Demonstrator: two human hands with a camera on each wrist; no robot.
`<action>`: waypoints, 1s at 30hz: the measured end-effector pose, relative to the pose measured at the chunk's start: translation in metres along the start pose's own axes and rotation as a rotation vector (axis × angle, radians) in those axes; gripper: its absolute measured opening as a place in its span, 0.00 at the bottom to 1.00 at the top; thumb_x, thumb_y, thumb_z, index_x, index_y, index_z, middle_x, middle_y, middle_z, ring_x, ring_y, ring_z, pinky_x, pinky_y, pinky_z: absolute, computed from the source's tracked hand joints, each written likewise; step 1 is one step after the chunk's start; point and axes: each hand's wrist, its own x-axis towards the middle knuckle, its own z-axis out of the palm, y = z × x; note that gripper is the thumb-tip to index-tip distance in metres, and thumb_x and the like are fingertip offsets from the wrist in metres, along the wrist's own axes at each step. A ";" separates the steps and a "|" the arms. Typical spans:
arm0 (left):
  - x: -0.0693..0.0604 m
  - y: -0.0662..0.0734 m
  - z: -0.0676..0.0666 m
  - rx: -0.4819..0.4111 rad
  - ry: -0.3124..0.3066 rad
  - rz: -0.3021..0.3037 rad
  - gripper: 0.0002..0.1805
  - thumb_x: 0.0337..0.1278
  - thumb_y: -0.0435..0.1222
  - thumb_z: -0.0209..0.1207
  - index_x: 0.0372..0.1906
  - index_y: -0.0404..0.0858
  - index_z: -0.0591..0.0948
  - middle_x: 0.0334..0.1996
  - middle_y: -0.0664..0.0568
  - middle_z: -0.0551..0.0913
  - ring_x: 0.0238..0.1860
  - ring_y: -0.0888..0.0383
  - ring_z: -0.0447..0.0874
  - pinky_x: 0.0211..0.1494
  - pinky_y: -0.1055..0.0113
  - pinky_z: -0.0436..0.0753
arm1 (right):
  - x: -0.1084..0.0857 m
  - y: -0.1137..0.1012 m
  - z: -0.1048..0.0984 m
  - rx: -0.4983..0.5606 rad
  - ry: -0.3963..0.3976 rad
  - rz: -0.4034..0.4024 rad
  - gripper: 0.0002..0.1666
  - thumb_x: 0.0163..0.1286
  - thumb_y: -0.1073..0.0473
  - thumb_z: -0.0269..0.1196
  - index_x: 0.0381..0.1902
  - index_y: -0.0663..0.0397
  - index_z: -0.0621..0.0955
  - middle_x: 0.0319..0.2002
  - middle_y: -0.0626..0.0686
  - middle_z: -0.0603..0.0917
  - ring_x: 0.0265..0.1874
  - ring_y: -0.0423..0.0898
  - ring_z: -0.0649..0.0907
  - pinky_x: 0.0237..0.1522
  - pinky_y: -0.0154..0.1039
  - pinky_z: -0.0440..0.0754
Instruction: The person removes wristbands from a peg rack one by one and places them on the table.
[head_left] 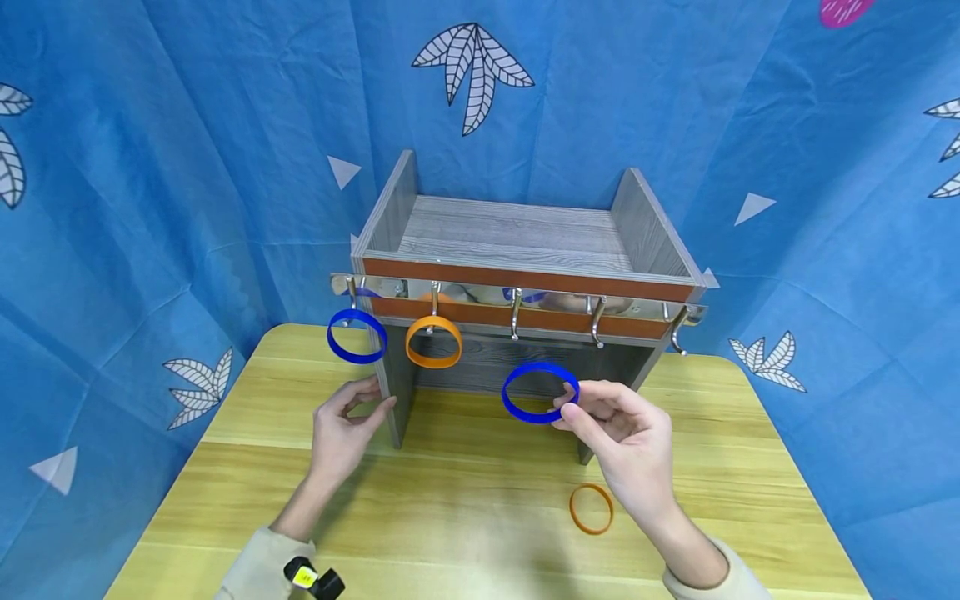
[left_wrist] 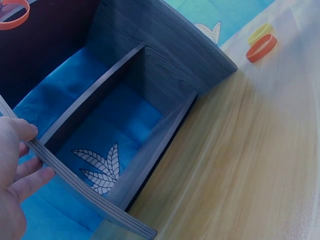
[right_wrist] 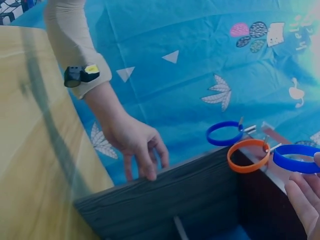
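My right hand pinches a blue ring between thumb and fingers, in front of the shelf and below its middle hook. Another blue ring hangs from the leftmost hook, and an orange ring from the hook beside it. With fingers and thumb on either side, my left hand grips the front edge of the left side panel; the left wrist view shows the fingers at that edge.
An orange ring lies on the wooden table to the right. In the left wrist view a yellow ring shows next to an orange one. Two more hooks are on the rail's right part. A blue cloth surrounds the table's back and sides.
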 end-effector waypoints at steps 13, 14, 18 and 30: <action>0.000 0.001 -0.001 -0.002 -0.008 -0.010 0.16 0.55 0.22 0.72 0.49 0.33 0.88 0.44 0.35 0.91 0.42 0.67 0.91 0.37 0.75 0.92 | -0.025 0.022 -0.015 -0.006 -0.033 0.164 0.20 0.67 0.82 0.63 0.49 0.58 0.86 0.41 0.46 0.94 0.36 0.41 0.93 0.40 0.38 0.95; 0.000 0.000 -0.001 -0.002 -0.008 -0.010 0.16 0.55 0.22 0.72 0.49 0.33 0.88 0.44 0.35 0.91 0.42 0.67 0.91 0.37 0.75 0.92 | -0.027 0.025 -0.015 0.002 -0.035 0.162 0.20 0.67 0.83 0.62 0.49 0.59 0.86 0.41 0.47 0.94 0.35 0.41 0.93 0.40 0.38 0.95; 0.000 0.000 -0.001 -0.008 -0.009 -0.011 0.16 0.55 0.21 0.72 0.50 0.32 0.88 0.44 0.35 0.91 0.42 0.71 0.89 0.38 0.76 0.92 | -0.037 0.034 -0.019 0.004 -0.053 0.159 0.20 0.67 0.84 0.61 0.50 0.61 0.86 0.39 0.47 0.93 0.33 0.41 0.92 0.39 0.36 0.95; 0.000 0.002 0.000 -0.023 -0.007 -0.023 0.17 0.54 0.20 0.72 0.49 0.32 0.88 0.44 0.35 0.91 0.42 0.74 0.88 0.38 0.76 0.92 | -0.069 0.048 -0.030 -0.104 -0.068 0.465 0.11 0.73 0.72 0.64 0.49 0.57 0.86 0.37 0.45 0.91 0.33 0.40 0.92 0.41 0.39 0.96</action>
